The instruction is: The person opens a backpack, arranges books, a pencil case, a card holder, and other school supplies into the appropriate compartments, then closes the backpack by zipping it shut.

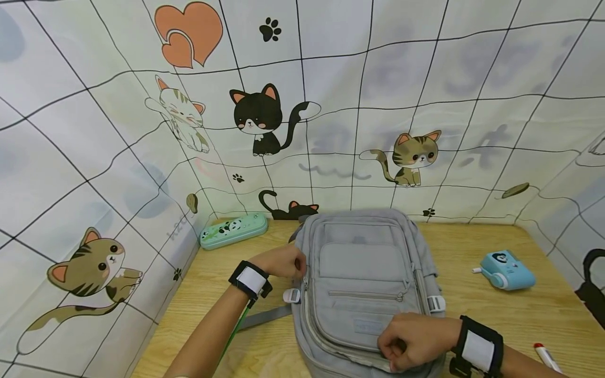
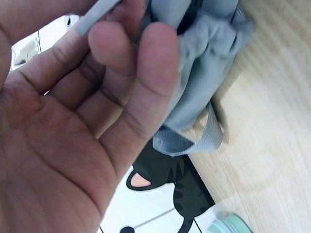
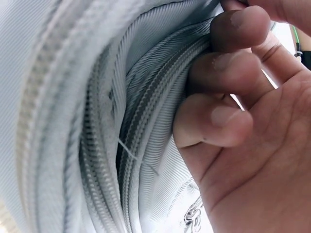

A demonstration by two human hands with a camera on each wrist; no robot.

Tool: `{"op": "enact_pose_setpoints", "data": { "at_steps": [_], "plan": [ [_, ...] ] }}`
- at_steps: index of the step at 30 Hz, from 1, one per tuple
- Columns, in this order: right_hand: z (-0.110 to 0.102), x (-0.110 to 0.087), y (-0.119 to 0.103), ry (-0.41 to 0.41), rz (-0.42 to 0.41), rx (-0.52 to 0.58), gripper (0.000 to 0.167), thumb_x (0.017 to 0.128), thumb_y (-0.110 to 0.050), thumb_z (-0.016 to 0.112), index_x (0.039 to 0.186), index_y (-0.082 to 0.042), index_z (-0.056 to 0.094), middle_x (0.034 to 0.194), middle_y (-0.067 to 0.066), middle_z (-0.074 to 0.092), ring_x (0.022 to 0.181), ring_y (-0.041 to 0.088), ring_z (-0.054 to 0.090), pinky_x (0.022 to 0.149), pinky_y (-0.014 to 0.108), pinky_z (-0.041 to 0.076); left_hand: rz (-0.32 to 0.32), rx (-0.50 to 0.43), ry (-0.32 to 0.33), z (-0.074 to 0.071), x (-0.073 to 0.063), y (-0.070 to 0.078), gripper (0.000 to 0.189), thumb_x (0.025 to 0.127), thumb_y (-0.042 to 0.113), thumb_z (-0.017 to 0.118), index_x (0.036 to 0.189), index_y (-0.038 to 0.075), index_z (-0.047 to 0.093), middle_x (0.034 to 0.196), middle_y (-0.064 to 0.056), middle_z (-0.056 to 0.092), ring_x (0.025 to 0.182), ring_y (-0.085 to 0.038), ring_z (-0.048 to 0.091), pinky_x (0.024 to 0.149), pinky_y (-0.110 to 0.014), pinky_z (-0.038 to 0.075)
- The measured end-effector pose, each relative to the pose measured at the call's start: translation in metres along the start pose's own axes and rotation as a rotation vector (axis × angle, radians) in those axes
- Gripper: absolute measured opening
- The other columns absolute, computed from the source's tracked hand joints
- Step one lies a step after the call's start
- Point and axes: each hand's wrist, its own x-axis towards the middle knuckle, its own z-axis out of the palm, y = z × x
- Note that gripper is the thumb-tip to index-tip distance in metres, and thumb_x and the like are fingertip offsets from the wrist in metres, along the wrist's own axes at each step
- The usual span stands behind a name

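Observation:
A grey backpack (image 1: pixel 361 262) lies on the wooden table with its zipped front facing up. At its left edge my left hand (image 1: pixel 280 261) pinches a narrow grey zipper pull (image 2: pixel 97 17), its far end hidden by the fingers. Over the lower right front, my right hand (image 1: pixel 418 341) grips the edge of the front pocket with curled fingers. In the right wrist view the pocket's zipper teeth (image 3: pixel 97 160) are parted, with a gap between the two rows beside my fingertips (image 3: pixel 228 116). A loose thread crosses that gap.
A green panda pencil case (image 1: pixel 233 231) lies at the back left, against the cat-print curtain (image 1: pixel 331 157). To the right stand a blue pencil sharpener (image 1: pixel 507 270) and a red-tipped marker (image 1: pixel 547 358). A grey strap (image 1: pixel 264 317) trails left from the backpack.

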Motion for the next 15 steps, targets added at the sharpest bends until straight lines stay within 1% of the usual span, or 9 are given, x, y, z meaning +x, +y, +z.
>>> {"op": "enact_pose_setpoints", "data": {
  "at_steps": [3,6,11,15],
  "plan": [
    [0.000,0.000,-0.002,0.004,-0.006,-0.009,0.017,0.089,-0.028,0.059,0.075,-0.019,0.057,0.057,-0.003,0.049,0.051,-0.012,0.035,0.046,0.009,0.034,-0.002,0.051,0.076,-0.005,0.005,-0.007,0.010,0.079,0.016,0.065,0.072,0.023,0.064,0.069,0.012,0.060,0.058,-0.001,0.052,0.053,-0.018,0.045],
    [0.000,0.000,-0.004,0.007,-0.027,-0.019,0.016,0.089,-0.026,0.059,0.075,-0.018,0.057,0.057,-0.003,0.049,0.051,-0.013,0.035,0.046,0.009,0.034,-0.010,0.078,0.133,-0.007,0.008,-0.013,0.010,0.080,0.017,0.063,0.073,0.023,0.064,0.070,0.012,0.060,0.061,-0.002,0.053,0.056,-0.018,0.045],
    [0.000,0.000,-0.008,0.021,-0.075,-0.059,0.014,0.088,-0.024,0.059,0.076,-0.018,0.057,0.057,-0.004,0.050,0.052,-0.014,0.034,0.046,0.008,0.034,-0.028,0.094,0.176,-0.008,0.013,-0.020,0.009,0.081,0.019,0.061,0.074,0.025,0.063,0.071,0.013,0.060,0.063,-0.002,0.054,0.058,-0.018,0.046],
    [0.000,-0.001,-0.006,0.026,-0.067,-0.064,0.014,0.088,-0.024,0.060,0.075,-0.019,0.057,0.057,-0.004,0.049,0.052,-0.014,0.034,0.046,0.008,0.034,-0.037,0.084,0.191,-0.009,0.016,-0.020,0.008,0.082,0.020,0.062,0.075,0.024,0.065,0.072,0.012,0.061,0.064,-0.002,0.056,0.060,-0.018,0.047]
  ]
}}
